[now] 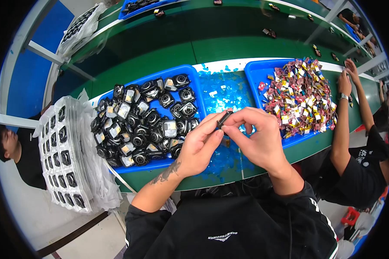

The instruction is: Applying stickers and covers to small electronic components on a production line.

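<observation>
My left hand (198,146) and my right hand (259,139) meet over the bench, fingers closed on a small black watch case (223,119) seen edge-on. The left fingers hold it from one side; my right thumb and index finger pinch its lower end. What lies on its far face is hidden. To the left is a blue tray (197,82) heaped with black watch cases (139,140), some showing round sensor backs, others pale rectangular parts. Right of my hands, another blue tray (252,82) bears a pile of small red, yellow and white electronic parts (299,101).
Scraps of blue film (218,84) cover the green bench (181,184) between the trays. Stacked clear blister trays (67,151) of black cases stand at the left. A co-worker's arms (342,116) reach in at the right. Beyond runs a green belt (229,43) carrying scattered parts.
</observation>
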Demonstrator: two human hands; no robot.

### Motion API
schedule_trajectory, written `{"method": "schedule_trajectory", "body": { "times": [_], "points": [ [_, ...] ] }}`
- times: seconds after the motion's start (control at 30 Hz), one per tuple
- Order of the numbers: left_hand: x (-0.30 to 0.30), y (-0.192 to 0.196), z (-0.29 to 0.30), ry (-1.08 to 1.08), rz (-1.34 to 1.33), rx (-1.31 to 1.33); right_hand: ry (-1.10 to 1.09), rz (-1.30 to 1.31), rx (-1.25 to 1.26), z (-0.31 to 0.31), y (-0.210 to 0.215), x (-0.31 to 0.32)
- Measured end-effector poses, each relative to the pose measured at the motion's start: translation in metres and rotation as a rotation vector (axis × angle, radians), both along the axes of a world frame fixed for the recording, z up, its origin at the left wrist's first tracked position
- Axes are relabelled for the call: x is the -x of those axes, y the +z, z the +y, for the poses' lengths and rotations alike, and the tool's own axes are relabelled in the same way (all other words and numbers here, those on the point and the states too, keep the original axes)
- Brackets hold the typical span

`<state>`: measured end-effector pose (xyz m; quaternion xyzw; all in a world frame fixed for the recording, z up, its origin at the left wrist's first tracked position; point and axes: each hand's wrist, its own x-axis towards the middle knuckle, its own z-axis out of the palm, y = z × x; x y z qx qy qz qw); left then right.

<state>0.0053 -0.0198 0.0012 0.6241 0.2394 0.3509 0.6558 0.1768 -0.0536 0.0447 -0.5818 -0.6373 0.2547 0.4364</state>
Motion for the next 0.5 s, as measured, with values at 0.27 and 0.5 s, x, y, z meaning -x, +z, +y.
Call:
{"method": "schedule_trajectory", "body": {
  "times": [0.27,0.5],
  "points": [
    [-0.0024,-0.0026,-0.0058,0.067,-0.042,0.062,-0.027,-0.063,-0.08,0.0002,0.0002,0.0009],
    [-0.0029,-0.0039,-0.0075,0.081,-0.104,0.189,-0.026,0.03,-0.106,0.0089,-0.0065,0.0052]
  ]
}}
